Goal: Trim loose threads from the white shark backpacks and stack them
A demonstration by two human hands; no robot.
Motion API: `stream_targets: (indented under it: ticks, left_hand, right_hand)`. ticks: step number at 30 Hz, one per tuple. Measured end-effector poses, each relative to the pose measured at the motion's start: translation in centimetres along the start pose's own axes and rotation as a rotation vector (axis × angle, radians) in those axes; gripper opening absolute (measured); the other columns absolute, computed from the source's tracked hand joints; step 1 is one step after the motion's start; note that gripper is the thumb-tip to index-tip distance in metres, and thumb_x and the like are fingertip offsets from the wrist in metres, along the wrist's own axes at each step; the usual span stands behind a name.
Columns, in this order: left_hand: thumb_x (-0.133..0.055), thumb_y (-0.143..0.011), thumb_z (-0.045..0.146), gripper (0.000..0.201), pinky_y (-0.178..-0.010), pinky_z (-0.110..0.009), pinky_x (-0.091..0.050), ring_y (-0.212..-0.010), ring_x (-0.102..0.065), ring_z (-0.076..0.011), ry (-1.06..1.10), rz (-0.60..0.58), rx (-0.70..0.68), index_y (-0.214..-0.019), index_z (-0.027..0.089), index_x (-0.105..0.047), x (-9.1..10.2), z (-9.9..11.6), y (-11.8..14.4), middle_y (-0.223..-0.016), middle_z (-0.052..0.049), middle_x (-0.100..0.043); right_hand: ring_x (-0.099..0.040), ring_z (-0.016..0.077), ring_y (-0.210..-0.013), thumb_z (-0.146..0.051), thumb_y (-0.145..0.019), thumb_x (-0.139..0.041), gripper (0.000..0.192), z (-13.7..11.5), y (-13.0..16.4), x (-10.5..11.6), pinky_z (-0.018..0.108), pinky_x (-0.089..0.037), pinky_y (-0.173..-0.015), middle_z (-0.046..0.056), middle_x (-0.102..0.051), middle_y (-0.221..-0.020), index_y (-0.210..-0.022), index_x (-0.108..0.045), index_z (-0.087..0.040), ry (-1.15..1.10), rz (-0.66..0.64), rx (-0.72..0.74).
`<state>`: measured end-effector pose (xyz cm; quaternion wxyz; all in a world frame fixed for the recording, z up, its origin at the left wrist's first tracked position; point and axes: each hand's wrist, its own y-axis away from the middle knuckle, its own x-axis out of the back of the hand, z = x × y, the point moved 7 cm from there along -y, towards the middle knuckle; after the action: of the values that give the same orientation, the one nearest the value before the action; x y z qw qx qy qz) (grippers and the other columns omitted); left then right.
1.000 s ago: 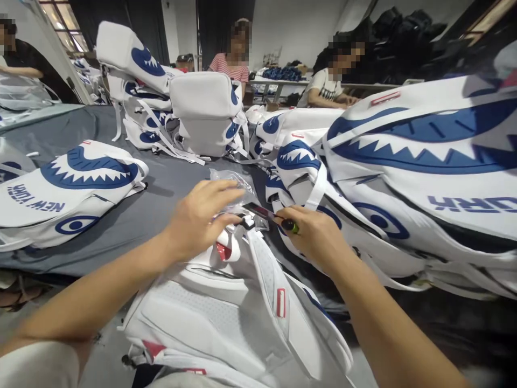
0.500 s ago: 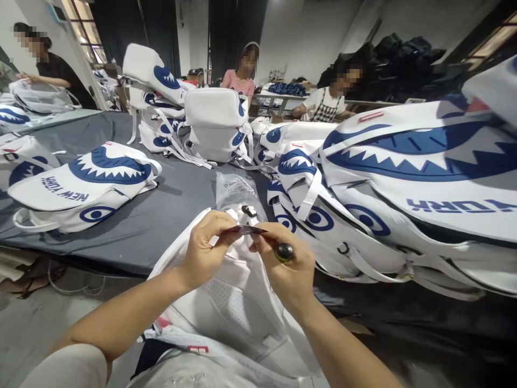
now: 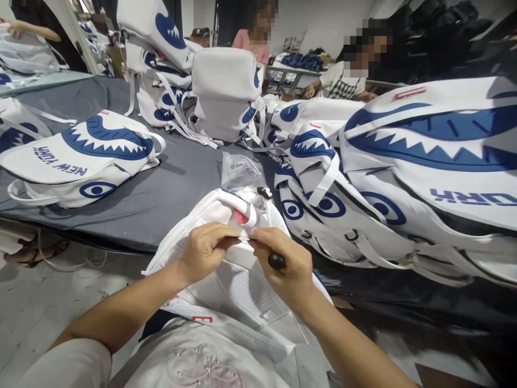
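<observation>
Jointly, left hand (image 3: 205, 250) and right hand (image 3: 287, 263) pinch one thin strip (image 3: 236, 236) — one white backpack (image 3: 242, 283) beneath.

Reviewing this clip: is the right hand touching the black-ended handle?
Touching. The head view shows the right hand closed around the handle, whose round black end pokes out of the grip.

A desk (image 3: 189, 178) covered in dark grey. On its left lies a white backpack (image 3: 86, 156) with a blue shark mouth; near the middle, a clear plastic bag (image 3: 241, 171). Stacked white bags (image 3: 224, 75) stand behind, and shark-faced backpacks (image 3: 420, 145) pile up at right.
</observation>
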<state>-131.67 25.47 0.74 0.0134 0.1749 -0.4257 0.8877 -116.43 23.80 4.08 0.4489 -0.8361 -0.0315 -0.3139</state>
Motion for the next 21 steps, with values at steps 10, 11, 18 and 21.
stream_targets:
  ticks: [10, 11, 18, 21]
  left_hand:
    - [-0.069, -0.089, 0.027, 0.012, -0.113, -0.057, -0.041, -0.145, -0.036, -0.0364, -0.511, -0.230, -0.133, -0.096, 0.018, -0.068, 1.3, -2.9, 2.5, -0.145, -0.017, -0.047]
    - [-0.070, -0.088, 0.024, 0.011, -0.113, -0.055, -0.042, -0.142, -0.039, -0.0348, -0.499, -0.210, -0.168, -0.096, 0.018, -0.067, 1.4, -2.8, 2.7, -0.143, -0.016, -0.047]
    - [-0.077, -0.083, 0.032, 0.048, -0.116, -0.058, -0.040, -0.143, -0.040, -0.0346, -0.553, -0.172, -0.077, -0.125, 0.023, -0.054, 3.1, -3.3, 4.2, -0.149, -0.017, -0.042]
    - [-0.074, -0.085, 0.040, 0.081, -0.105, -0.053, -0.051, -0.140, -0.047, -0.0381, -0.687, -0.174, 0.287, -0.150, 0.020, -0.031, 4.6, -6.1, 5.4, -0.150, -0.022, -0.045]
  right_hand:
    - [-0.069, 0.0170, -0.069, 0.000, -0.077, -0.055, 0.033, 4.7, -0.7, -3.1, 0.024, -0.039, -0.055, 0.002, -0.076, -0.084, -0.094, -0.073, -0.021, 0.424, -0.584, -0.310]
    - [-0.069, 0.0173, -0.070, 0.002, -0.076, -0.054, 0.034, 4.6, -0.6, -4.1, 0.025, -0.037, -0.055, 0.003, -0.076, -0.085, -0.094, -0.073, -0.021, 0.473, -0.697, -0.308]
    - [-0.069, 0.0209, -0.071, -0.011, -0.087, -0.061, 0.017, 5.0, 0.1, -9.2, 0.031, -0.023, -0.054, 0.007, -0.075, -0.081, -0.097, -0.072, -0.019, 0.525, -1.035, -0.298]
    - [-0.069, 0.0211, -0.071, -0.010, -0.087, -0.061, 0.017, 5.7, 0.2, -10.1, 0.031, -0.023, -0.055, 0.006, -0.075, -0.080, -0.096, -0.072, -0.020, 0.520, -1.055, -0.312]
